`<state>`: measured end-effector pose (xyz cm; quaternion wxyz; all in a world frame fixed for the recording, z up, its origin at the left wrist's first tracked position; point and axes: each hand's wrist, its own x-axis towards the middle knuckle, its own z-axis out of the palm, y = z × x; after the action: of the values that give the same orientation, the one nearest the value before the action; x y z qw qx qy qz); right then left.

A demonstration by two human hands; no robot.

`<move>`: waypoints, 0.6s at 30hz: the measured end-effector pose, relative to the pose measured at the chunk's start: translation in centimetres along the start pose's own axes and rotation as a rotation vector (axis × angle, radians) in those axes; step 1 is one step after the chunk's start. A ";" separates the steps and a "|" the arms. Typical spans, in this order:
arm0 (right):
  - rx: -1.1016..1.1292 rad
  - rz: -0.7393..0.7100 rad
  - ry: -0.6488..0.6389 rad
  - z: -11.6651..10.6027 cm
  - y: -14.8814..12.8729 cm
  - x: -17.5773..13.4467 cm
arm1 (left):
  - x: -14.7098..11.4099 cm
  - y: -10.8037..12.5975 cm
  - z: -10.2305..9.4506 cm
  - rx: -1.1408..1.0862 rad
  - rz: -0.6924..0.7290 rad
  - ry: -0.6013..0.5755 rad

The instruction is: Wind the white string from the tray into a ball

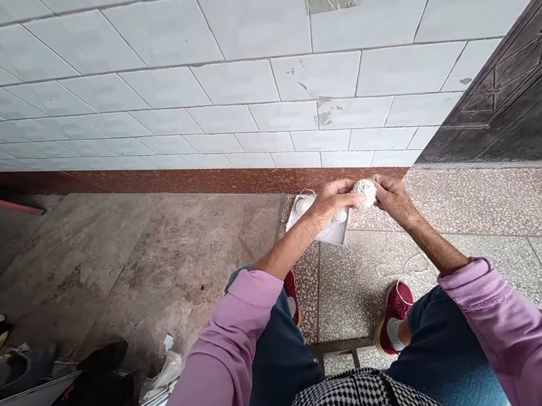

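A small ball of white cord (365,191) is held out in front of me above the floor. My left hand (333,202) grips it from the left, with the thumb lying along its near side. My right hand (392,197) is closed at the ball's right edge, fingers pinched together; whether they hold the ball or its strand is hidden. Beneath my left hand, a shallow white box (332,236) on the floor contains more wound white cord (302,206), partly covered by the hand. Loose white cord (411,269) lies in loops on the floor near my right shoe.
A white tiled wall (253,78) rises in front, with a dark door (517,88) at the right. My red shoes (399,302) rest on speckled stone flooring. At lower left stands an open rack (32,404) holding dark footwear, with crumpled plastic (166,372) beside it.
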<state>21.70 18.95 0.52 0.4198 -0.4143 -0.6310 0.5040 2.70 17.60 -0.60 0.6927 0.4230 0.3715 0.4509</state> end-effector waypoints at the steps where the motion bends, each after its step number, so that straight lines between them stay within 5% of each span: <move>1: -0.019 -0.015 -0.007 0.1 0.0 0.0 | 0.1 0.0 -0.1 -0.017 0.010 0.027; 9: -0.341 -0.145 -0.153 1.3 1.2 -1.1 | 0.9 0.2 -1.0 -0.142 0.103 0.177; 14: -0.385 -0.192 -0.322 1.9 -0.4 -2.6 | 1.4 0.3 -2.1 0.124 0.188 0.340; 18: -0.278 -0.211 -0.169 -0.2 -1.9 -1.7 | 1.0 -0.2 -2.4 0.287 0.148 0.210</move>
<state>22.20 17.10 2.18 0.3545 -0.3561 -0.7675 0.3980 0.96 19.12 -1.75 0.5476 0.4941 0.4700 0.4848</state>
